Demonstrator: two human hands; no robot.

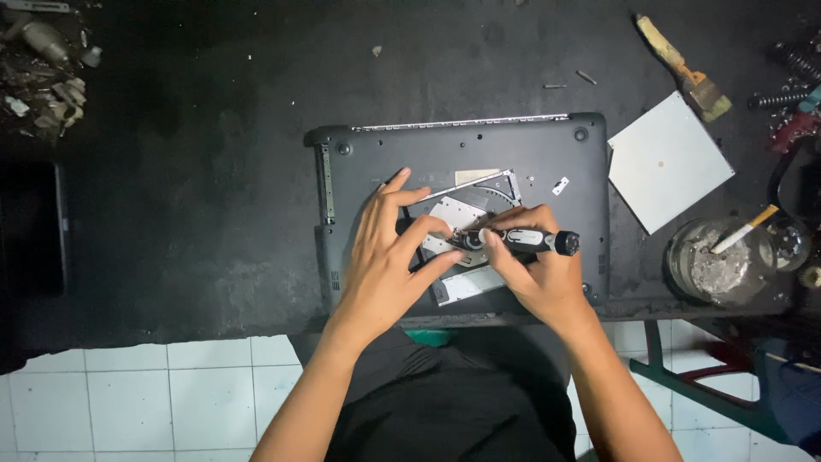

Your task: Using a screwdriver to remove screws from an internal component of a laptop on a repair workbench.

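Observation:
A dark grey laptop (530, 158) lies bottom-up on a black worktable (214, 197). An opening in its base shows a silver metal drive plate (456, 212). My right hand (539, 274) grips a black and silver screwdriver (530, 241), held nearly level with its tip pointing left onto the plate. My left hand (389, 257) rests flat on the laptop with fingers spread, and its index finger and thumb steady the screwdriver tip.
A square silver drive unit (669, 161) lies right of the laptop. Beyond it are a paintbrush (684, 70), a glass ashtray (720, 261) with a cigarette, springs and small parts. Loose screws (564, 83) lie behind the laptop. Debris sits at the far left corner.

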